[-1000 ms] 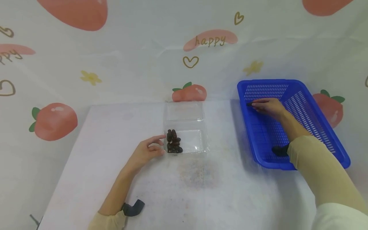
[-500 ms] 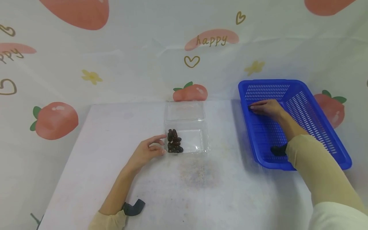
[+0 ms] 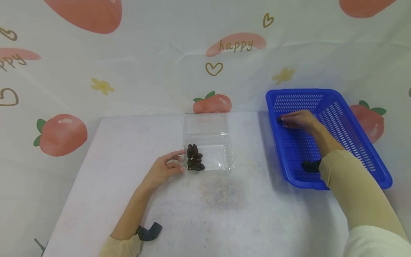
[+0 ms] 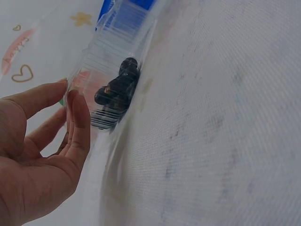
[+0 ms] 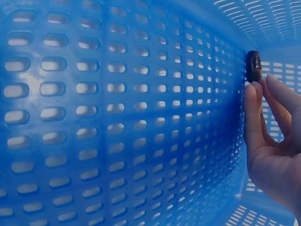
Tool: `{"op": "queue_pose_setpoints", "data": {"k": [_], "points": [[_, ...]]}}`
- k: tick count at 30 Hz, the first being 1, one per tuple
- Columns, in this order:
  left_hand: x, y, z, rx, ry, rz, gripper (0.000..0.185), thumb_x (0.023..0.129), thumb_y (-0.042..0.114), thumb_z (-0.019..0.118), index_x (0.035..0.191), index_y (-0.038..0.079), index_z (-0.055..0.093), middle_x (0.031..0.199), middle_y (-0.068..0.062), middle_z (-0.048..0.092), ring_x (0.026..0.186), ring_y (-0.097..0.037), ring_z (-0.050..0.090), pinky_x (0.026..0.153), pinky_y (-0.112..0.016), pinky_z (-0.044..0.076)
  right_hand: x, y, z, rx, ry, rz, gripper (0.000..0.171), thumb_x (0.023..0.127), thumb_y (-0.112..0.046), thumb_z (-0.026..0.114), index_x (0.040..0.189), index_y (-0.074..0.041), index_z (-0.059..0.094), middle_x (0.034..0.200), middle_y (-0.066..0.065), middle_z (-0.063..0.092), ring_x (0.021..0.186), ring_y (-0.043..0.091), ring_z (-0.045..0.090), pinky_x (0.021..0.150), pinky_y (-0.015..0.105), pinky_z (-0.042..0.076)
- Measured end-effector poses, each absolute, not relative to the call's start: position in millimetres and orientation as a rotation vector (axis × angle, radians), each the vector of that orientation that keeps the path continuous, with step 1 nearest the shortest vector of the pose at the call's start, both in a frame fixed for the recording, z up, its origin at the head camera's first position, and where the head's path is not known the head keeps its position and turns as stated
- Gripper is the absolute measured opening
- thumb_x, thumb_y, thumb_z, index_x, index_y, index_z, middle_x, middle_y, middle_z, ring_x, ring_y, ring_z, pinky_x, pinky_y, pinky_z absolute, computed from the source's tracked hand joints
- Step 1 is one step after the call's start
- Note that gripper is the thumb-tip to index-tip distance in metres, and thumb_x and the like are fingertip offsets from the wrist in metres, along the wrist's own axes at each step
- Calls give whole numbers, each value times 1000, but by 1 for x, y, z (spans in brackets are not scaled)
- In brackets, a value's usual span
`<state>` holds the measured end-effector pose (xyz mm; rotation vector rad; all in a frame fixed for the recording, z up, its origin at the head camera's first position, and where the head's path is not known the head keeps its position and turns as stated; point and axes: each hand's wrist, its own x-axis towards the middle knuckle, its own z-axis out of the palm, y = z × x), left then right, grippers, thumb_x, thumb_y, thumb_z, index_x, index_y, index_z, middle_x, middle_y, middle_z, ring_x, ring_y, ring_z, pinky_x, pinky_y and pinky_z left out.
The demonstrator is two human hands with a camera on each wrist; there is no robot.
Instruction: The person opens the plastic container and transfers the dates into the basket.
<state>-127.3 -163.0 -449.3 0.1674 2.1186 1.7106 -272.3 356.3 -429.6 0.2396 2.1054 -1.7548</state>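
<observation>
Inside the blue plastic basket (image 3: 289, 150), my right hand (image 3: 300, 119) pinches a dark brown date (image 5: 253, 67) at its fingertips, close to the basket's left wall. To the left, a clear hinged plastic box (image 3: 213, 157) lies with its lid (image 3: 206, 124) folded back. Several glossy dates (image 3: 194, 157) are gathered along the box's left side. My left hand (image 3: 165, 169) rests beside that side, its fingertips touching the box's edge, the fingers loosely bent. In the left wrist view, the fingers (image 4: 77, 127) are against the clear wall and the dates show through it.
A white-covered table (image 3: 128, 142) bears both box and basket. Behind it hangs a white cloth (image 3: 154, 71) printed with peaches, hearts and flowers. Dark wrist mounts (image 3: 149, 232) sit on the forearms; the right one reaches over the basket's near end.
The right hand and its date have shifted slightly down along the basket's left wall, then stayed nearly in place. The left hand and the box have not moved.
</observation>
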Motion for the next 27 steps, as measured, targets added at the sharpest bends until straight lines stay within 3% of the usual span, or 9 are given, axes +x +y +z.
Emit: {"op": "queue_pose_setpoints", "data": {"k": [5, 8, 16, 23, 27], "points": [[-128, -163, -450, 160, 2112, 1719, 62, 89, 7, 73, 145, 13, 50, 122, -15, 50, 92, -17, 65, 83, -26, 53, -272, 355, -421, 218, 2202, -1740, 38, 98, -7, 62, 132, 9, 56, 91, -10, 73, 86, 7, 70, 85, 28, 57], [-127, -163, -450, 157, 2114, 1717, 61, 89, 7, 73, 145, 14, 50, 123, -15, 50, 93, -17, 65, 84, -26, 53, -271, 353, -413, 190, 2269, -1737, 44, 97, -14, 65, 135, 6, 55, 92, -13, 72, 88, 7, 70, 84, 26, 57], [-127, -163, -449, 159, 2120, 1707, 60, 89, 6, 73, 145, 12, 50, 122, -15, 50, 92, -17, 65, 83, -26, 53, -261, 340, -389, 154, 2297, -1880, 30, 96, -19, 68, 123, -8, 69, 96, -10, 71, 88, 8, 69, 77, 23, 58], [-129, -163, -451, 164, 2126, 1710, 57, 90, 5, 71, 143, 11, 52, 120, -16, 50, 92, -19, 66, 83, -28, 55, -249, 320, -363, 111, 2299, -2012, 37, 94, -21, 70, 124, 0, 65, 105, -4, 67, 92, 12, 67, 74, 19, 57], [-130, -162, -452, 166, 2132, 1714, 55, 90, 5, 70, 142, 11, 53, 120, -17, 51, 93, -21, 66, 83, -29, 55, -244, 306, -352, 15, 2248, -2077, 32, 92, -15, 71, 120, 0, 68, 104, -1, 69, 92, 12, 68, 77, 21, 58]]}}
